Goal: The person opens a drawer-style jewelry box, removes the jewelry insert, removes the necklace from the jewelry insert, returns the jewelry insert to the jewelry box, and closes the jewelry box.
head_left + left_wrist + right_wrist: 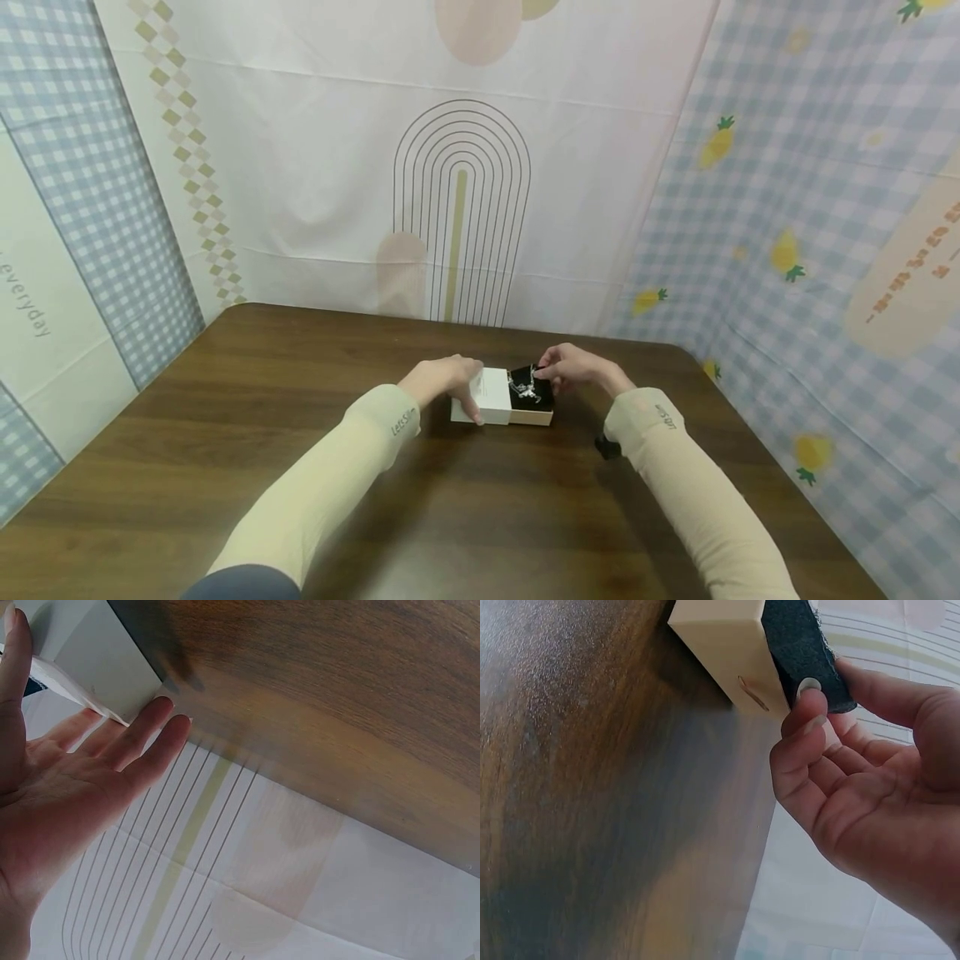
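Observation:
A small white drawer-style box sits on the table, its white sleeve point(495, 388) partly off the cream tray point(532, 418). My left hand point(447, 377) grips the sleeve, thumb on the near side and fingers on the far side; in the left wrist view those fingers touch the sleeve point(101, 671). Inside the tray lies a black foam pad point(542, 398) with a silver chain point(527, 389) on top. My right hand point(870, 772) pinches a corner of the black pad point(795, 637), which stands above the tray's end wall point(720, 645). A small ribbon tab point(752, 694) shows on that wall.
The brown wooden table point(480, 508) spreads around the box. Printed cloth curtains point(300, 183) hang behind it and at both sides. A black object point(607, 447) shows beneath the right cuff.

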Available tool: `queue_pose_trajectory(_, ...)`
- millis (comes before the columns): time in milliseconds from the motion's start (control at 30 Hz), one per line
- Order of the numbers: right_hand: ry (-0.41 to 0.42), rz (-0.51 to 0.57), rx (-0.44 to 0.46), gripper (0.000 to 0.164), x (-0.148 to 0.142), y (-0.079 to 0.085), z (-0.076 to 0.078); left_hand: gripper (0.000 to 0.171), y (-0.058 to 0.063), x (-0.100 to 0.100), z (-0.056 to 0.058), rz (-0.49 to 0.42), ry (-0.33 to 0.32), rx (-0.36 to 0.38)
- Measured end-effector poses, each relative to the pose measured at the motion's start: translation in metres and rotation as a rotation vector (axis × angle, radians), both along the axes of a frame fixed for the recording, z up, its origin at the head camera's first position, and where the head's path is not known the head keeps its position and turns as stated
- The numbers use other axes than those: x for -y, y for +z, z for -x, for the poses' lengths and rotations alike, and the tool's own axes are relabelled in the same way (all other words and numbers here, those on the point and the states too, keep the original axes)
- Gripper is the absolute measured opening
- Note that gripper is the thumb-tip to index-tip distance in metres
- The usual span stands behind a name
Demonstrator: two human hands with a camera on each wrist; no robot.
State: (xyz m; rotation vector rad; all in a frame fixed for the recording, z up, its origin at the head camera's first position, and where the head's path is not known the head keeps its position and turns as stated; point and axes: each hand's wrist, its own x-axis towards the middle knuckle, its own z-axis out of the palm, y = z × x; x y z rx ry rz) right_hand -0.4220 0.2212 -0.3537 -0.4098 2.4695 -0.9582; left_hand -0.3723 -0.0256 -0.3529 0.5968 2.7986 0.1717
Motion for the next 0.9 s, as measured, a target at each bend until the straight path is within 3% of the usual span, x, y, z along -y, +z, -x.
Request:
queue_pose_trajectory(533,-0.038,0.028,-0.008,0.03,-0.013,0.009,0.001,0.084,0.001,-0.001,-0.002,-0.002,0.01,0.013)
queue_pose_trajectory(900,-0.071,0.126,-0.046,0.026,-0.012,0.023,0.003,0.083,0.0,-0.001,-0.001,0.001,0.001,0.004)
